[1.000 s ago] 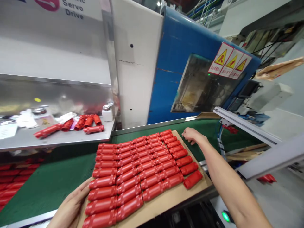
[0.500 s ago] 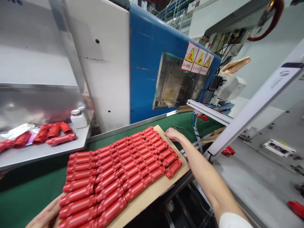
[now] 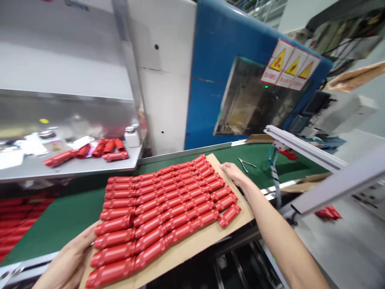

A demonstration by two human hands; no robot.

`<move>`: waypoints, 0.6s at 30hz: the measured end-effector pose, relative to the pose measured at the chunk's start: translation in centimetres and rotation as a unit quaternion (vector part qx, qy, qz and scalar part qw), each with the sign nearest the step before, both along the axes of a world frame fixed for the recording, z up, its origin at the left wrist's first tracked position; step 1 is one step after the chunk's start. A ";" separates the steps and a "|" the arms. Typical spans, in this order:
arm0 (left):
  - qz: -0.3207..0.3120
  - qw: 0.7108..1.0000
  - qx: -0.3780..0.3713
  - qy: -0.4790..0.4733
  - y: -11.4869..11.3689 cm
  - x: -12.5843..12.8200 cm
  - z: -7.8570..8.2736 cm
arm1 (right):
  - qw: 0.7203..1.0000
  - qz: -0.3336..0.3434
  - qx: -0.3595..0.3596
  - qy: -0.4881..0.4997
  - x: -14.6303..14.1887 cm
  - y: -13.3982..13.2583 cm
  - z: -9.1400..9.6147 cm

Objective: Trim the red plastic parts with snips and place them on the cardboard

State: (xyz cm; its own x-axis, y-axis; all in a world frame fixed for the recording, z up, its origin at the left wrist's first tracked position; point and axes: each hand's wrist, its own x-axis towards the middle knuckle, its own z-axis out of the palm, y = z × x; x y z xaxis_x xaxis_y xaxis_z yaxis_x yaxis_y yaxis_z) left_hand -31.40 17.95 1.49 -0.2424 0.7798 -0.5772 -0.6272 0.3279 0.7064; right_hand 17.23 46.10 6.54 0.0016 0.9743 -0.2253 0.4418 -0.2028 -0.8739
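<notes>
A flat cardboard sheet [image 3: 192, 249] carries several rows of red plastic tube-shaped parts [image 3: 162, 208] laid side by side. It sits tilted over the green conveyor belt [image 3: 60, 224]. My left hand [image 3: 70, 261] grips the sheet's near left corner, fingers under and thumb beside the parts. My right hand [image 3: 233, 173] holds the far right edge, fingers curled on the cardboard.
A steel shelf [image 3: 69, 168] at the left holds more loose red parts [image 3: 90, 152] and a small white bottle [image 3: 131, 137]. Small metal cutters [image 3: 246, 163] lie on the belt beyond my right hand. A blue machine [image 3: 240, 88] with warning labels stands behind. An aluminium rail [image 3: 300, 146] crosses at the right.
The cardboard sheet with its parts has been kept in both hands and shifted slightly toward me; the view has swung right then back left. The cutters on the belt now show.
</notes>
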 end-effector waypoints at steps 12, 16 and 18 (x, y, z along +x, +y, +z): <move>0.048 0.985 0.163 -0.015 -4.7 0.7 1.2 | 0.997 0.039 -0.022 0.065 -2.5 0.4 -0.3; 0.059 0.979 0.191 -0.036 -6.7 -0.7 1.9 | 0.996 0.034 -0.041 0.068 -4.2 -0.4 0.1; 0.064 0.977 0.201 -0.043 -7.8 -1.9 2.1 | 0.995 0.036 -0.058 0.075 -5.6 -0.8 0.2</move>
